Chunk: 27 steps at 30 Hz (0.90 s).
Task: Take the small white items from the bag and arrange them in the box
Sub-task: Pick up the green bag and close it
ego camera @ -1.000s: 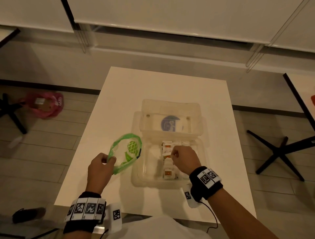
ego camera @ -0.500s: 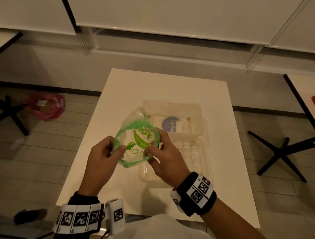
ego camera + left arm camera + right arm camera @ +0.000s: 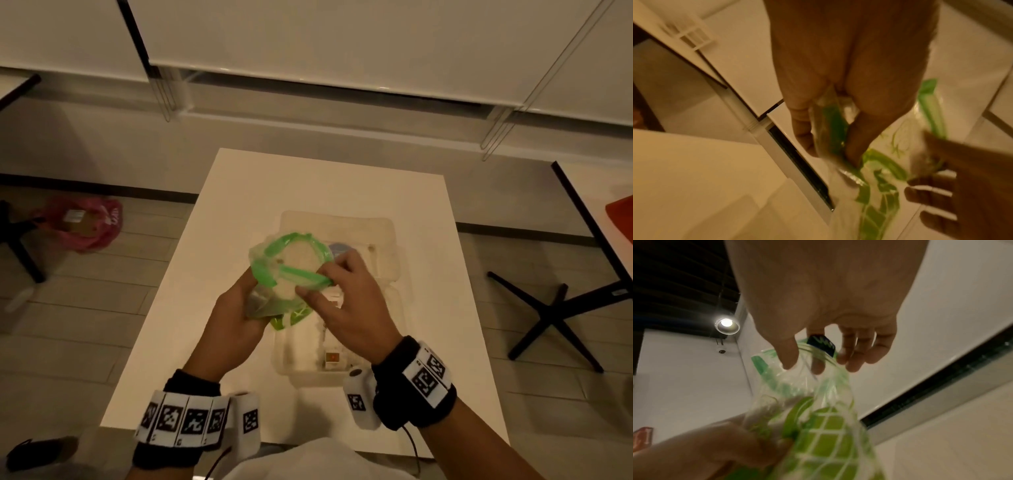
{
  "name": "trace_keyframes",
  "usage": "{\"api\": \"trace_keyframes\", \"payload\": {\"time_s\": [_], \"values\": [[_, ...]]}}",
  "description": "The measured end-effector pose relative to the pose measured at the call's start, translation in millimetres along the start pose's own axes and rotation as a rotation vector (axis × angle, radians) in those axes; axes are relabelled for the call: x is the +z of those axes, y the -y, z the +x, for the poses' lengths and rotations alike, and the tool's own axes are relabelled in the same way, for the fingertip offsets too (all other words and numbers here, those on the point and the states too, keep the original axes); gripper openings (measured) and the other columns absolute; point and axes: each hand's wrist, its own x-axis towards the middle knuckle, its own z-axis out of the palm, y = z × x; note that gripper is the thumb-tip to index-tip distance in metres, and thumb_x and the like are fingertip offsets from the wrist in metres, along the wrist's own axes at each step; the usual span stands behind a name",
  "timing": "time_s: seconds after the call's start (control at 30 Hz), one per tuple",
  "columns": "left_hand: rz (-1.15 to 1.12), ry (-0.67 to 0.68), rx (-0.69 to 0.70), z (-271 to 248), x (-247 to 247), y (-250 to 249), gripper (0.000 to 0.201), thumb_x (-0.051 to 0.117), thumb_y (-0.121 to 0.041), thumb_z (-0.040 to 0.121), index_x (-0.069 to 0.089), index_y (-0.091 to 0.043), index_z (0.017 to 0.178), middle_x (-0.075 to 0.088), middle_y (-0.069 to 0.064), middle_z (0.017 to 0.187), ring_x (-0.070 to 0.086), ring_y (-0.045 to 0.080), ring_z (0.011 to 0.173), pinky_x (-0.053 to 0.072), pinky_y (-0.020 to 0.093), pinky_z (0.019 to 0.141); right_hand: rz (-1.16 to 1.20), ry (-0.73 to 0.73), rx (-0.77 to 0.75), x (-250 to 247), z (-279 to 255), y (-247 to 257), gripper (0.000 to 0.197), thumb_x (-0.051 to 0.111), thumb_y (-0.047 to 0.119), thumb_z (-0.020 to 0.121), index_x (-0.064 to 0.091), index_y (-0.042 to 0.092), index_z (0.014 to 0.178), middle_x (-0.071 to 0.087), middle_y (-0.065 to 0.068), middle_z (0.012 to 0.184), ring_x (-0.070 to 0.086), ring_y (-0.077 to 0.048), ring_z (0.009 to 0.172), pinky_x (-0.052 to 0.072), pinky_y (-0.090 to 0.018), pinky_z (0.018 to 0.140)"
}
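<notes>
On the white bench (image 3: 239,212) my left hand (image 3: 236,318) and right hand (image 3: 349,305) pinch the green-rimmed bag (image 3: 291,270) open above the box (image 3: 298,356); some small white items (image 3: 331,358) already lie inside, probably more remain.

Your right hand (image 3: 824,293) fills the top of the right wrist view, and its fingers (image 3: 789,356) pinch the upper edge of the clear bag (image 3: 818,402), thumb on one side and the others behind the film. A dark blue patch (image 3: 821,344) shows at the bag's edge between them. The bag hangs toward 6 o'clock, printed with a green band and a lime grid. At 8 o'clock your left hand (image 3: 711,449) grips the bag's lower part. A round ceiling lamp (image 3: 727,325) glows at 10 o'clock.
</notes>
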Motion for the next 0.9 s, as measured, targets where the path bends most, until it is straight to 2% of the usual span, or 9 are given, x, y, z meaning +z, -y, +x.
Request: {"api": "trace_keyframes", "payload": {"time_s": [0.07,0.13,0.3,0.43,0.53,0.6,0.67,0.77,0.9], "values": [[-0.002,0.096,-0.065,-1,-1,-2,0.076,0.073,0.002,0.086,0.052,-0.064,0.115,0.067,0.0,0.103,0.069,0.02,0.097,0.056,0.044,0.093,0.0,-0.172,0.023,-10,7,-7,0.02,0.069,0.036,0.085,0.061,0.018,0.084,0.045,0.004,0.1,0.051,-0.007,0.09,0.044,-0.018,0.076],[-0.035,0.184,-0.114,-3,-3,-7,0.084,0.07,0.001,0.088,0.044,-0.072,0.121,0.063,0.006,0.111,0.068,0.021,0.1,0.056,0.04,0.095,0.063,-0.264,0.057,-20,11,-9,0.009,0.07,0.023,0.087,0.064,0.018,0.088,0.048,0.005,0.106,0.052,0.0,0.098,0.044,-0.019,0.079],[-0.357,0.383,-0.222,-8,-4,-17,0.095,0.064,0.012,0.088,0.033,-0.059,0.143,0.065,0.017,0.126,0.069,0.035,0.106,0.058,0.045,0.089,0.213,-0.019,-0.019,-21,8,-11,0.031,0.07,0.031,0.09,0.061,0.025,0.119,0.053,-0.002,0.123,0.053,-0.006,0.117,0.047,-0.022,0.096],[-0.314,0.494,-0.272,-12,-11,-14,0.093,0.06,0.017,0.087,0.034,-0.052,0.143,0.066,0.003,0.13,0.068,0.013,0.106,0.055,0.025,0.084,0.64,-0.022,0.169,-38,13,-11,0.009,0.068,0.005,0.089,0.068,-0.004,0.09,0.066,-0.02,0.073,0.065,-0.021,0.056,0.054,-0.029,0.052],[-0.351,0.554,-0.293,-14,-19,-12,0.088,0.055,0.021,0.087,0.037,-0.043,0.144,0.059,-0.014,0.14,0.059,0.012,0.127,0.052,0.028,0.099,0.61,0.118,0.244,-54,17,-6,0.019,0.064,0.008,0.092,0.065,-0.01,0.086,0.061,-0.011,0.058,0.06,-0.016,0.041,0.049,-0.025,0.039],[-0.357,0.565,-0.298,-13,-21,-14,0.087,0.054,0.022,0.087,0.039,-0.044,0.143,0.059,-0.019,0.139,0.057,0.008,0.128,0.051,0.026,0.099,0.542,0.149,0.216,-55,17,-3,0.018,0.065,0.019,0.093,0.067,0.001,0.094,0.069,-0.006,0.069,0.065,-0.016,0.052,0.051,-0.03,0.046],[-0.357,0.57,-0.302,-13,-22,-19,0.089,0.054,0.021,0.087,0.039,-0.049,0.14,0.061,-0.022,0.135,0.058,0.007,0.126,0.051,0.025,0.099,0.454,0.201,0.223,-54,14,-6,0.041,0.074,0.037,0.085,0.06,0.027,0.122,0.07,-0.003,0.111,0.069,-0.012,0.092,0.055,-0.031,0.07],[-0.428,0.596,-0.316,-16,-21,-20,0.095,0.053,0.024,0.086,0.051,-0.06,0.132,0.059,-0.022,0.138,0.056,0.011,0.131,0.048,0.031,0.106,0.536,0.449,0.318,-51,7,-10,0.099,0.085,0.042,0.069,0.024,0.059,0.145,0.033,0.004,0.157,0.038,-0.012,0.141,0.04,-0.04,0.112],[-0.542,0.594,-0.343,-19,-19,-13,0.094,0.058,0.02,0.079,0.049,-0.05,0.14,0.042,-0.012,0.156,0.045,0.018,0.141,0.039,0.043,0.115,0.987,0.65,0.495,-43,-1,-10,0.097,0.076,0.011,0.071,0.031,0.042,0.151,0.044,-0.028,0.145,0.06,-0.034,0.114,0.049,-0.043,0.095]]}}
